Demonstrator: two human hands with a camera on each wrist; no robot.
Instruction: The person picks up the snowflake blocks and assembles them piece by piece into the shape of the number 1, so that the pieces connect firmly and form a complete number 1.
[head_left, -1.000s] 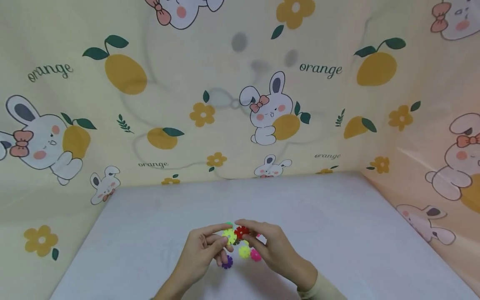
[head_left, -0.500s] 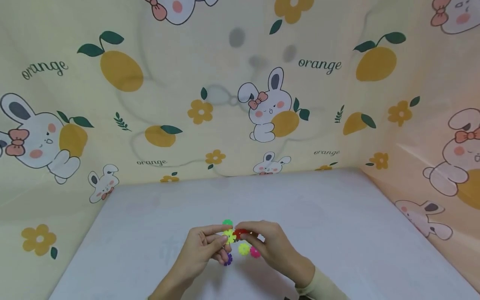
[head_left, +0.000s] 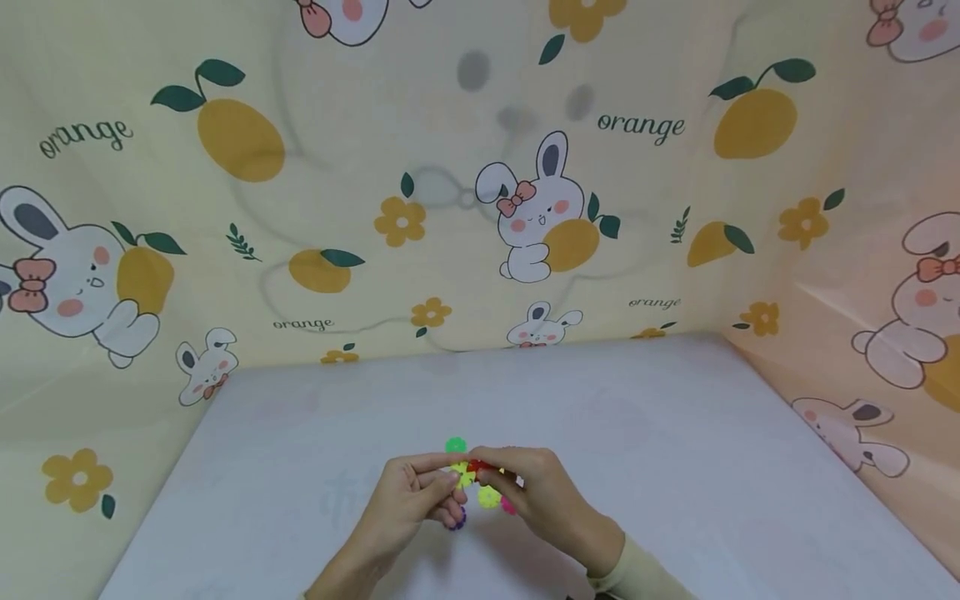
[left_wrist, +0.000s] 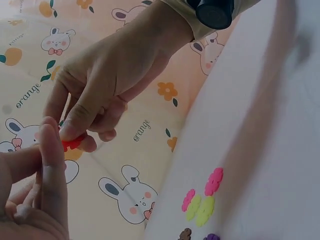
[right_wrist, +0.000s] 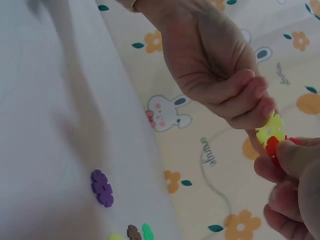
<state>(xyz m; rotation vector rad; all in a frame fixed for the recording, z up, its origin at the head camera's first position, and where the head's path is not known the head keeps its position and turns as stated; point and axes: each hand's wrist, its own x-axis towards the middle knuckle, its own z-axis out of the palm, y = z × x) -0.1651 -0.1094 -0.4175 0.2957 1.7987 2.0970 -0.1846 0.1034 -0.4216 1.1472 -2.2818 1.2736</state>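
Note:
My left hand (head_left: 412, 500) pinches a yellow snowflake disc (right_wrist: 270, 131), a flat plastic piece with a notched rim, between thumb and fingers. From the other side my right hand (head_left: 547, 492) pinches a red snowflake disc (right_wrist: 272, 146) by thumb and forefinger. Both hands are held together above the white table. The red disc lies against the yellow one's edge, turned at an angle to it. Whether their notches interlock, I cannot tell. In the left wrist view fingers hide the yellow disc, and only part of the red one shows.
Loose discs lie on the table (head_left: 315, 467) beneath and beyond the hands: green (head_left: 456, 445), yellow (head_left: 489, 497), pink (head_left: 508, 505), purple (right_wrist: 102, 188) and brown (right_wrist: 133, 232). A printed cloth (head_left: 345, 167) with rabbits and oranges walls the back and sides.
The red disc has turned from nearly face-on to almost edge-on against the yellow disc. My right hand has come slightly closer to the left, which stays nearly still.

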